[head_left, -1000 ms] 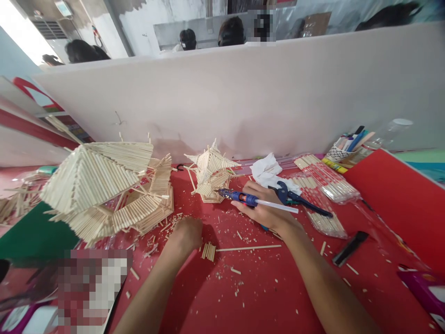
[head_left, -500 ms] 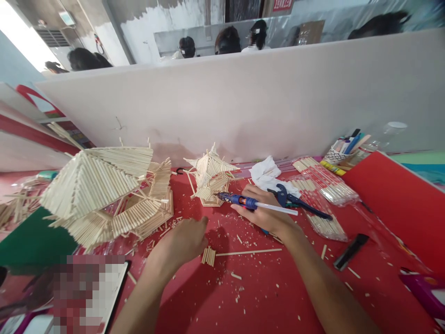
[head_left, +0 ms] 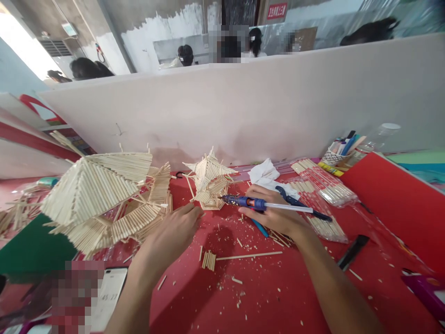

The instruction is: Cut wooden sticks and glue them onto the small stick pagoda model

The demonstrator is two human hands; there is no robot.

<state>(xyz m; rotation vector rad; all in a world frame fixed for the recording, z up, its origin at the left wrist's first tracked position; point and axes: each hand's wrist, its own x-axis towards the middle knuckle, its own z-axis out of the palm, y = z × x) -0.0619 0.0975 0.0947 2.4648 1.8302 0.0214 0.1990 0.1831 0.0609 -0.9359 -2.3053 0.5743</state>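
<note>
My right hand [head_left: 274,214] is closed around a blue hot glue gun [head_left: 248,202] with a clear glue stick [head_left: 288,207] out of its back. Its nozzle is at the front of a small pavilion model [head_left: 208,178] made of wooden sticks. My left hand [head_left: 175,229] is just left of the pavilion's base, palm down, fingers drawn together; whatever they pinch is hidden. Below the hands a row of short cut sticks [head_left: 209,260] lies beside one long stick [head_left: 250,255]. A larger stick pavilion model [head_left: 100,185] stands to the left.
Wood scraps litter the red table [head_left: 264,301]. Behind the glue gun are white tissue [head_left: 264,170], dark blue cutters [head_left: 290,197] and bagged sticks [head_left: 323,185]. A pen cup [head_left: 334,156] and a red board [head_left: 396,199] stand right. A phone [head_left: 113,287] lies front left, and a partition [head_left: 236,106] runs behind.
My left hand has shifted left and its pointing finger has drawn in. The glue gun has moved slightly right, its nozzle still near the small pavilion. Another short stick shows beside the row.
</note>
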